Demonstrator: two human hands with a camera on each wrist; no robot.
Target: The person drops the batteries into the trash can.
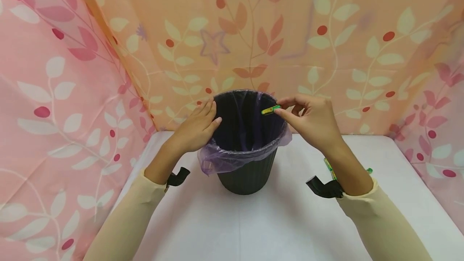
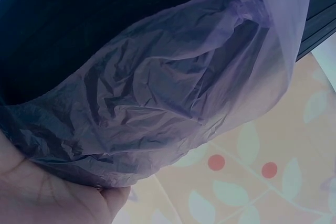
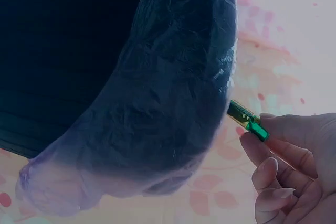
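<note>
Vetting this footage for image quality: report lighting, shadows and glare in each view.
Head view bright, soft shadows on the white table beside the dark bin; left wrist view dim with a bluish cast, the bin nearly black; right wrist view also dim, small glints on the purple liner, the floral backdrop pale and hazy.

The right grip [image 1: 313,121] pinches a battery [image 1: 269,110] near the bin [image 1: 246,180].

Looks like a small makeshift curtained-off spot, bldg. type unclear: pink leaf-print cloth [image 1: 21,69] at L of frame, orange leaf-print cloth [image 1: 290,69] across top ctr., another pink cloth [image 1: 444,132] at far R, white desk [image 1: 232,228] at btm. ctr.
</note>
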